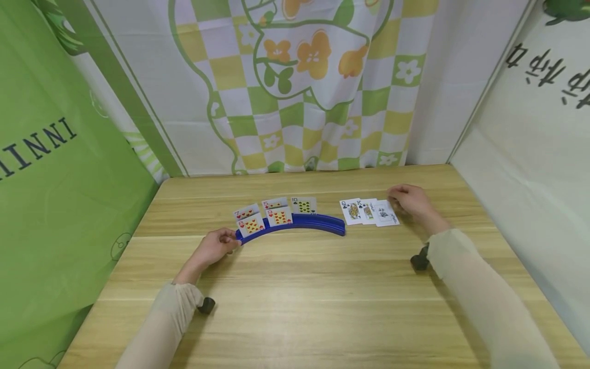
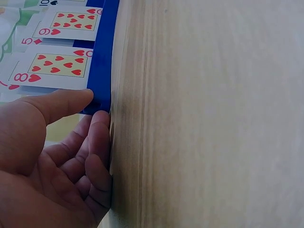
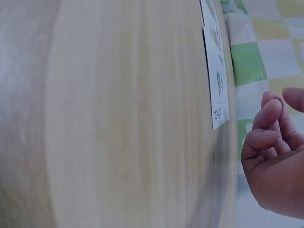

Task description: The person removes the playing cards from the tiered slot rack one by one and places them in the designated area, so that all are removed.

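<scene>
My left hand [image 1: 213, 250] pinches the left end of a curved blue card holder [image 1: 319, 221], its thumb lying on top of that end in the left wrist view. Standing in the holder are the 8 of hearts [image 2: 57, 66] and 9 of hearts [image 2: 71, 21] in front, with the 7 of hearts [image 1: 247, 211], the 5 of diamonds [image 1: 275, 203] and a black 10 [image 1: 305, 205] behind. Over on the right, my right hand [image 1: 412, 200] is just beside a joker card [image 1: 386, 214], fingers loosely bent and nothing between them.
A queen [image 1: 351, 212] and a king [image 1: 367, 211] lie flat and overlapping, with the joker on the king's right edge. All of it is on a wooden table [image 1: 295, 297]. A checkered curtain [image 1: 313, 102] hangs behind the far edge, with fabric walls [image 1: 55, 205] at the sides.
</scene>
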Demonstrator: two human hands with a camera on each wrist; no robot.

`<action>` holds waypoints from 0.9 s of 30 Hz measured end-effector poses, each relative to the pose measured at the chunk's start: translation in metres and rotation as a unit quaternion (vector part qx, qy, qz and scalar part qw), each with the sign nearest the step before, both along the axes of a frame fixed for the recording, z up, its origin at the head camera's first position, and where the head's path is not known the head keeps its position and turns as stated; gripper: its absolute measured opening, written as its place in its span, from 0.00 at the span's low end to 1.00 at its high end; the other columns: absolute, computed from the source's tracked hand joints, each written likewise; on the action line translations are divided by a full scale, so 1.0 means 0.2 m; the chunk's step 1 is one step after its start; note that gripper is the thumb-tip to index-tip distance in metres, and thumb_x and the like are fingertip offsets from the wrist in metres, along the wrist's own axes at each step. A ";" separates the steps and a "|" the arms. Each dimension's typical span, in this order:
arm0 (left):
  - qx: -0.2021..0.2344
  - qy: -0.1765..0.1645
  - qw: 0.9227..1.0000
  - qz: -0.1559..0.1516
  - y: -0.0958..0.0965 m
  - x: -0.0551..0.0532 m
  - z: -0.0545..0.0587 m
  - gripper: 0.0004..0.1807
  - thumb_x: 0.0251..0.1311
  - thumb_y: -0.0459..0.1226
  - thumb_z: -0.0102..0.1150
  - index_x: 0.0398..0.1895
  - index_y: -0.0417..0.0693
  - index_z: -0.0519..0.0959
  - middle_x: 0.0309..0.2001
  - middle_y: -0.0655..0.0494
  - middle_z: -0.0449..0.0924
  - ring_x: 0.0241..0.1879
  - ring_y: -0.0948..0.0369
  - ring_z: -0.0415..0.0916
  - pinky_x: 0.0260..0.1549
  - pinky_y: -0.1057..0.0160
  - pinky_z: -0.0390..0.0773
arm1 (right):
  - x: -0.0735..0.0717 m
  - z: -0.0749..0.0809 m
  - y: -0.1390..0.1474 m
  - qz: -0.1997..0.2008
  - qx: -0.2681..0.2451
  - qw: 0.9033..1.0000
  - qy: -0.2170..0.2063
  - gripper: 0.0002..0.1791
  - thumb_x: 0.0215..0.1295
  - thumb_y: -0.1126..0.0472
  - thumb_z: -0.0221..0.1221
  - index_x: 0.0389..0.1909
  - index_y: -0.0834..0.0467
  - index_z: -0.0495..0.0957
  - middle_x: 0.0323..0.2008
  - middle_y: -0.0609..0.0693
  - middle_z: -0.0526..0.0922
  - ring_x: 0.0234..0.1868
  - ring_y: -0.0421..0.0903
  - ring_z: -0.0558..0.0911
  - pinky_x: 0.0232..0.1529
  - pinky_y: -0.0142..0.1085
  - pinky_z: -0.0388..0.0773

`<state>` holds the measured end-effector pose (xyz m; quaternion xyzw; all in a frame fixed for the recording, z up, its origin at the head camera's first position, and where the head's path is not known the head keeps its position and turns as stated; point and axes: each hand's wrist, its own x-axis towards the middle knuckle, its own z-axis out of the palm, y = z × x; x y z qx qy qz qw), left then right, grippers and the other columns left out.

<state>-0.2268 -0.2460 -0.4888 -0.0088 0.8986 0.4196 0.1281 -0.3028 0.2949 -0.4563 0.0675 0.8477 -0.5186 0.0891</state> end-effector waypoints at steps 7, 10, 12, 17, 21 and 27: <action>0.009 -0.008 1.000 0.003 0.00 0.00 0.00 0.17 0.65 0.38 0.62 0.53 0.38 0.77 0.38 0.49 0.81 0.32 0.60 0.75 0.31 0.66 0.75 | 0.00 0.00 -0.03 0.006 -0.021 1.000 -0.010 0.25 0.78 0.53 0.47 0.65 0.68 0.68 0.45 0.53 0.81 0.32 0.37 0.76 0.33 0.30 0.75; 0.008 -0.007 1.000 0.003 0.00 0.00 0.00 0.17 0.65 0.38 0.62 0.53 0.38 0.76 0.38 0.49 0.81 0.32 0.60 0.75 0.31 0.65 0.75 | 0.00 0.01 -0.04 0.007 -0.029 0.999 -0.016 0.26 0.78 0.52 0.47 0.65 0.67 0.68 0.42 0.49 0.82 0.31 0.36 0.77 0.32 0.30 0.75; 0.004 -0.002 1.000 0.003 0.00 0.00 -0.01 0.17 0.65 0.39 0.62 0.53 0.38 0.77 0.38 0.48 0.82 0.32 0.60 0.75 0.30 0.66 0.74 | 0.00 0.01 -0.05 0.007 -0.038 0.999 -0.017 0.26 0.78 0.51 0.47 0.65 0.67 0.68 0.40 0.46 0.82 0.30 0.36 0.76 0.31 0.29 0.74; -0.006 0.010 1.000 0.003 0.00 0.00 -0.02 0.17 0.64 0.39 0.63 0.52 0.38 0.77 0.38 0.49 0.83 0.30 0.62 0.75 0.29 0.66 0.73 | 0.00 0.02 -0.08 0.016 -0.061 0.998 -0.016 0.28 0.78 0.51 0.47 0.66 0.68 0.67 0.35 0.40 0.82 0.29 0.35 0.76 0.31 0.29 0.74; -0.006 0.013 1.000 0.003 0.00 0.00 -0.02 0.17 0.63 0.38 0.63 0.51 0.37 0.77 0.37 0.49 0.83 0.30 0.62 0.74 0.29 0.66 0.72 | 0.01 0.03 -0.10 0.025 -0.059 0.998 -0.014 0.27 0.78 0.51 0.47 0.66 0.68 0.67 0.33 0.38 0.81 0.30 0.36 0.77 0.32 0.30 0.75; -0.002 0.014 1.000 0.000 0.00 0.00 -0.02 0.17 0.63 0.38 0.63 0.51 0.37 0.77 0.36 0.50 0.83 0.30 0.62 0.74 0.28 0.66 0.72 | 0.01 0.03 -0.13 0.030 -0.068 0.997 -0.010 0.27 0.78 0.52 0.47 0.65 0.69 0.67 0.31 0.37 0.80 0.29 0.35 0.76 0.31 0.30 0.75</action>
